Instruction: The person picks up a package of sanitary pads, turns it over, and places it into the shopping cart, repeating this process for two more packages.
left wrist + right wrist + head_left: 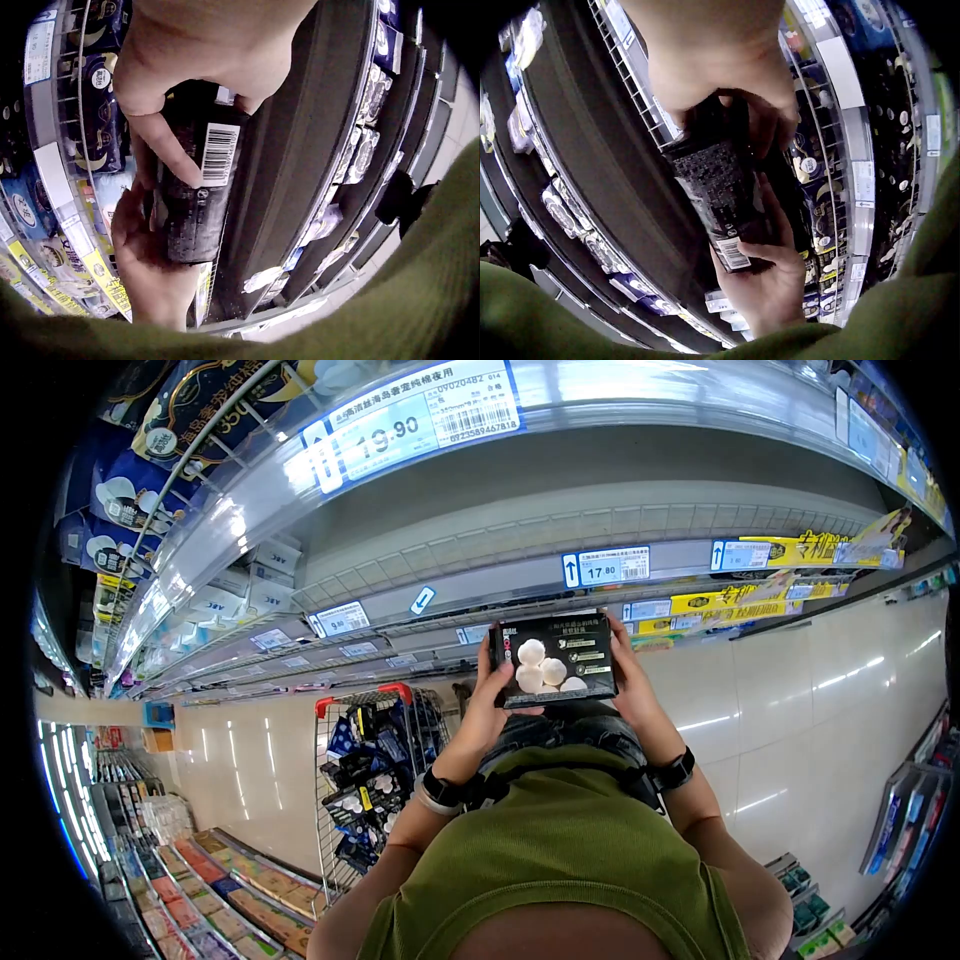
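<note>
One left hand and one right hand on one black pack.

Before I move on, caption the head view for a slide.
Left hand and right hand hold a black package, loaded shopping cart at left.

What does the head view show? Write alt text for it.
A person's left hand and right hand hold a black package before shop shelves with price tags. A shopping cart holding dark packages stands to the left.
</note>
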A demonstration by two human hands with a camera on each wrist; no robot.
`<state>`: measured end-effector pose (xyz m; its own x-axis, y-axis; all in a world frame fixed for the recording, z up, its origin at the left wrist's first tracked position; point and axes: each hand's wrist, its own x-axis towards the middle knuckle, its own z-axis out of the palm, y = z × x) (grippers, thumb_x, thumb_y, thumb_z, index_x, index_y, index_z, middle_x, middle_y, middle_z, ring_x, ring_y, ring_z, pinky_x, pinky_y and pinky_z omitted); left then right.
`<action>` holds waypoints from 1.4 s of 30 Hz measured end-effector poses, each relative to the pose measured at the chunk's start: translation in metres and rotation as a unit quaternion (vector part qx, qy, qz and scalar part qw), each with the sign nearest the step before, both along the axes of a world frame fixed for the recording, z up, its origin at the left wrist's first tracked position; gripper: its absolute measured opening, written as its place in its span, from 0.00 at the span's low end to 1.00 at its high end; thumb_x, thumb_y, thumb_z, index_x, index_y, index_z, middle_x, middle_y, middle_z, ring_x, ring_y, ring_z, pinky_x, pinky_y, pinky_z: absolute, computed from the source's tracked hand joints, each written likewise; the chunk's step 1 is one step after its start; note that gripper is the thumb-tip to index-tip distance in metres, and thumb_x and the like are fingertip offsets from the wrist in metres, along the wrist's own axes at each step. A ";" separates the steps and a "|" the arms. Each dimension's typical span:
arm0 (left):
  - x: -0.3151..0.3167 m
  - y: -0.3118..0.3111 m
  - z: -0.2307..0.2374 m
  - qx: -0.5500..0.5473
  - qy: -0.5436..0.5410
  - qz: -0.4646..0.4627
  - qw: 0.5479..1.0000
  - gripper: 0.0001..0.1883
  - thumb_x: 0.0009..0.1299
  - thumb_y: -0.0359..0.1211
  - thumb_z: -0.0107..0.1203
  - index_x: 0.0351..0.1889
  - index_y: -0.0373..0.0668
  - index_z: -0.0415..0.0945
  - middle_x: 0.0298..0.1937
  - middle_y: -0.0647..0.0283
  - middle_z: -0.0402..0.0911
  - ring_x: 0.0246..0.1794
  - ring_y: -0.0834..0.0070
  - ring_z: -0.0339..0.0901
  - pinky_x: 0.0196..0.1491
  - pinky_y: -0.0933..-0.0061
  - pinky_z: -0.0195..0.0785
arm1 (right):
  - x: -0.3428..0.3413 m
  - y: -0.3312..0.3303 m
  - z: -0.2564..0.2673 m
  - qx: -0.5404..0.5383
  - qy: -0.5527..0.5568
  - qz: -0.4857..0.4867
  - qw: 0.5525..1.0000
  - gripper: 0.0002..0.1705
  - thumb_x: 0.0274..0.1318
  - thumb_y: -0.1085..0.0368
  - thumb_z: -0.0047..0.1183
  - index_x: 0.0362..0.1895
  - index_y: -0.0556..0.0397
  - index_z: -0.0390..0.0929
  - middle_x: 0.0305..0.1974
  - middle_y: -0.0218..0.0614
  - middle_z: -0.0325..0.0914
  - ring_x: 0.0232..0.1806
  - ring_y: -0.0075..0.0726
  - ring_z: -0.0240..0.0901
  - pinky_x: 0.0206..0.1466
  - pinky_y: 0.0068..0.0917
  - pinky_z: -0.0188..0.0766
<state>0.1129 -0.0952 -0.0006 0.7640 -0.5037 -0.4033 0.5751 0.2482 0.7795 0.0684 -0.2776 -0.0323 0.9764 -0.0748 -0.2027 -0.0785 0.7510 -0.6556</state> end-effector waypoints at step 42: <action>-0.006 -0.001 0.032 0.091 0.024 -0.166 0.982 0.27 0.60 0.45 0.45 0.51 0.37 0.58 0.52 0.63 0.60 0.51 0.79 0.57 0.53 0.80 0.50 | -0.003 0.017 0.010 -0.397 -0.197 0.195 0.875 0.59 0.24 0.66 0.63 0.59 0.53 0.34 0.57 0.40 0.45 0.58 0.35 0.46 0.59 0.27 0.40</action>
<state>0.1067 -0.0965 0.0318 0.5474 -0.6378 -0.5418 0.6383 -0.1004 0.7632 0.0657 -0.2606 -0.0223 0.9414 0.3155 0.1192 0.1215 0.0124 -0.9925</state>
